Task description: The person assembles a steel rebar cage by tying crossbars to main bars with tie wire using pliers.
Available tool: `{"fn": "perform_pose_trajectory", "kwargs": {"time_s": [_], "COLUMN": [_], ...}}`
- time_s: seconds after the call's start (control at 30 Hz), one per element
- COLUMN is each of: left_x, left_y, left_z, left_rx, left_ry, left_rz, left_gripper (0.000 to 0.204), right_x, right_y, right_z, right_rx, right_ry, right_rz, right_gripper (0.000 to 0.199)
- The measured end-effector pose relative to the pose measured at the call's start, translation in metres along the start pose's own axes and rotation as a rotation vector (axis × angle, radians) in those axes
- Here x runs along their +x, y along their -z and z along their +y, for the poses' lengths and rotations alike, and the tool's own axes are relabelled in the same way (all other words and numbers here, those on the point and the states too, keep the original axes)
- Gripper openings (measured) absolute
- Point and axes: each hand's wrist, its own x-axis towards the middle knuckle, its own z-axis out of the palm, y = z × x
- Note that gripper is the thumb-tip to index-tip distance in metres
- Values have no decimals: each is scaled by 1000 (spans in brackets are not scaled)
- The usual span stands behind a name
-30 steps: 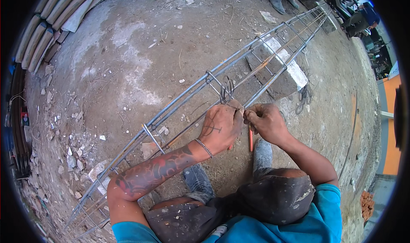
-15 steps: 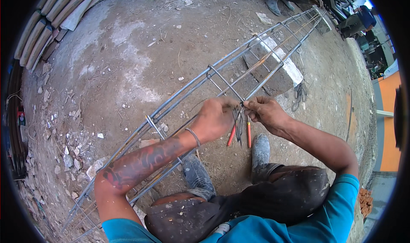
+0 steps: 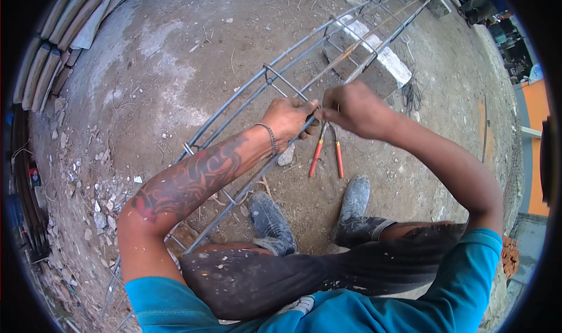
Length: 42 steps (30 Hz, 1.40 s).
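Observation:
A long steel rebar cage, with stirrups crossing its lengthwise bars, runs diagonally from the lower left to the upper right. My left hand is closed around the cage's near bar beside a stirrup joint, its thumb on top and its fingers below. Close to that joint, my right hand has its fingers drawn together; motion blurs it, and whatever it pinches cannot be made out. Below both hands is a pair of pincers with red handles pointing toward my feet. My hands partly hide the jaw end.
A concrete block lies beneath the far part of the cage, with a coil of thin wire beside it. Filled sacks are stacked at the far left. Rubble litters the left ground. My boots stand close to the cage.
My left hand has moved from above the joint to a grip around the near bar. My right hand has shifted up and left, rolling over at the joint. The view has shifted slightly.

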Motion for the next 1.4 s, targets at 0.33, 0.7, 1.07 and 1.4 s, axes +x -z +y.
{"fn": "perform_pose_trajectory", "kwargs": {"time_s": [0.33,0.7,1.07,1.4], "left_x": [-14,-12,-15,-15], "left_y": [-3,-3,2,5], "left_z": [3,6,-1,-1], "left_rx": [28,39,-7,-114], "left_ry": [18,23,13,46], "left_rz": [11,22,13,-8], "left_gripper": [36,31,33,41], "right_x": [-109,-91,-75,-113], "right_y": [-239,-251,-253,-218], "right_z": [89,109,101,123], "right_rx": [143,111,-22,-70], "right_ry": [-892,-883,-818,-1372], "right_rz": [-65,224,272,1011], "right_gripper": [44,37,29,40]}}
